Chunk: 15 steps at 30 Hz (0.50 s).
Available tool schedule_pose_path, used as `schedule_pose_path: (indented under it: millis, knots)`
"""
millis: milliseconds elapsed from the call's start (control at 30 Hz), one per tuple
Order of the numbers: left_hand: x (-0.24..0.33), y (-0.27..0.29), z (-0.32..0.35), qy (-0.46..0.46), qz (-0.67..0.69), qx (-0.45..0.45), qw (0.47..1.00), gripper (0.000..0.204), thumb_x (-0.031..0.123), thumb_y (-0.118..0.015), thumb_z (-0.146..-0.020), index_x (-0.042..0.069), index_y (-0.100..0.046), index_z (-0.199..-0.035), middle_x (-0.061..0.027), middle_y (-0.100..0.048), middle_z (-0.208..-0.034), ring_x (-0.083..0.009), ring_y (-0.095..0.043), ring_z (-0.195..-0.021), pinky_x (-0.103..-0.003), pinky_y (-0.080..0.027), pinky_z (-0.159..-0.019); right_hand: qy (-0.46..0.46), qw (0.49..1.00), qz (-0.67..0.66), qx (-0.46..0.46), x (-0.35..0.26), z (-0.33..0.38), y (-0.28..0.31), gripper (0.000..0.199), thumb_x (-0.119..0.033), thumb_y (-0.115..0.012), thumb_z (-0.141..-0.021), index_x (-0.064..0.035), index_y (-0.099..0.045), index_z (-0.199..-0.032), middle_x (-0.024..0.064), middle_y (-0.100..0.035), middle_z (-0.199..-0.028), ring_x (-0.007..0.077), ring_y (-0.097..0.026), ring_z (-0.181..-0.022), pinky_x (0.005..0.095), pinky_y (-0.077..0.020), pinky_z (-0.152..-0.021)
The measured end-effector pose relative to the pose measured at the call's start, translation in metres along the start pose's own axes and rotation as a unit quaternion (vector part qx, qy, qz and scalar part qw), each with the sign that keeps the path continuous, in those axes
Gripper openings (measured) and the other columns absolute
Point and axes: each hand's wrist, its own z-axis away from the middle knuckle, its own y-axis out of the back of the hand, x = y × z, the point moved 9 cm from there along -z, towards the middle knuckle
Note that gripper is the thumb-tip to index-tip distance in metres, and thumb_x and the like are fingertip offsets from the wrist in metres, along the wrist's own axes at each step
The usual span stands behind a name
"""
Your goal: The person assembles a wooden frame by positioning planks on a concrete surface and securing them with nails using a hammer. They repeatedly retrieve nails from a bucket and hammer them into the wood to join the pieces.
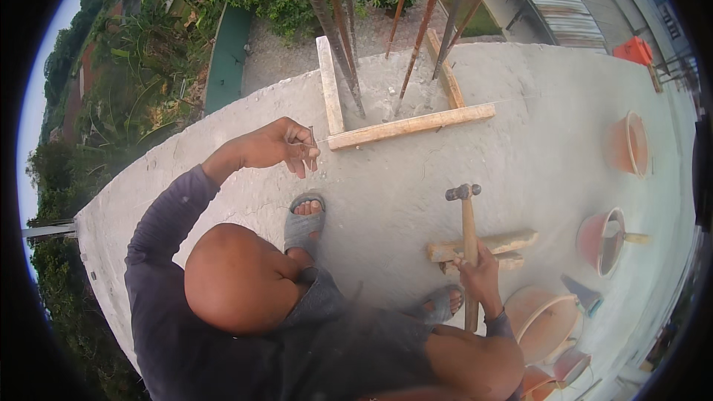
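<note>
Left hand: the left hand is pinched shut on a thin nail, fingertips bunched, the nail held roughly upright just beside the near end of the wooden batten.
Right hand: the right hand is wrapped tight round the wooden handle of a hammer, head up and well apart from the nail.
Batten frame: the batten lies flat on the concrete slab, meeting a second batten at a corner, around the foot of rusty steel bars.
Doing it well: in my judgement the nail wants to stand square on the batten near the corner, fingers low on the shank, with a light first tap before any full swing.
Footing: a sandalled foot sits close below the nail hand; short wood offcuts lie under the hammer.
Around: orange buckets and a trowel stand to the right.
Risk: the slab edge is near on the left.
</note>
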Motion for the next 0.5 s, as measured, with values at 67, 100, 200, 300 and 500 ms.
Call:
schedule_pose_path:
  millis: [67,100,200,300,500]
  knots:
    - [-0.027,0.067,-0.024,-0.064,0.041,0.123,0.989,0.016,0.013,-0.065,-0.106,-0.001,-0.069,-0.100,-0.0085,-0.075,-0.091,-0.0191,-0.077,-0.084,-0.032,-0.061,-0.074,-0.005,0.999,0.031,-0.004,-0.020,-0.004,-0.011,0.061,-0.003,-0.070,-0.090,0.0019,-0.057,-0.149,0.0124,-0.073,-0.105,0.0178,-0.069,-0.086,0.0338,-0.0570,-0.075]
    - [-0.040,0.098,-0.040,-0.085,0.025,0.167,0.982,0.015,0.012,-0.065,-0.106,-0.001,-0.070,-0.101,-0.0079,-0.075,-0.091,-0.0186,-0.076,-0.082,-0.032,-0.061,-0.073,0.021,0.999,0.038,-0.017,-0.036,-0.005,-0.020,0.063,-0.002,-0.071,-0.090,0.0006,-0.056,-0.151,0.0101,-0.072,-0.102,0.0151,-0.067,-0.081,0.0321,-0.0559,-0.069]
    - [-0.075,0.152,-0.077,-0.140,0.047,0.264,0.953,0.014,0.011,-0.066,-0.105,-0.002,-0.070,-0.102,-0.0071,-0.074,-0.090,-0.0174,-0.075,-0.080,-0.031,-0.060,-0.073,0.028,0.996,0.071,-0.052,-0.074,-0.010,-0.036,0.068,0.001,-0.072,-0.092,-0.0025,-0.051,-0.157,0.0060,-0.072,-0.098,0.0104,-0.065,-0.073,0.0288,-0.0550,-0.060]
    - [-0.099,0.165,-0.096,-0.174,0.024,0.312,0.934,0.017,0.013,-0.066,-0.105,-0.004,-0.070,-0.106,-0.0082,-0.074,-0.091,-0.0176,-0.073,-0.082,-0.032,-0.059,-0.075,0.004,0.989,0.102,-0.110,-0.108,-0.010,-0.058,0.070,-0.002,-0.071,-0.092,-0.0053,-0.050,-0.158,0.0085,-0.073,-0.100,0.0149,-0.070,-0.081,0.0315,-0.0576,-0.067]
    - [-0.092,0.211,-0.135,-0.208,-0.156,0.448,0.855,0.030,0.020,-0.062,-0.107,-0.006,-0.068,-0.120,-0.0110,-0.076,-0.094,-0.0191,-0.073,-0.088,-0.035,-0.057,-0.079,-0.057,0.950,0.230,-0.201,-0.148,-0.012,-0.091,0.071,-0.015,-0.074,-0.094,-0.0068,-0.046,-0.160,0.0186,-0.077,-0.098,0.0258,-0.076,-0.086,0.0373,-0.0616,-0.079]
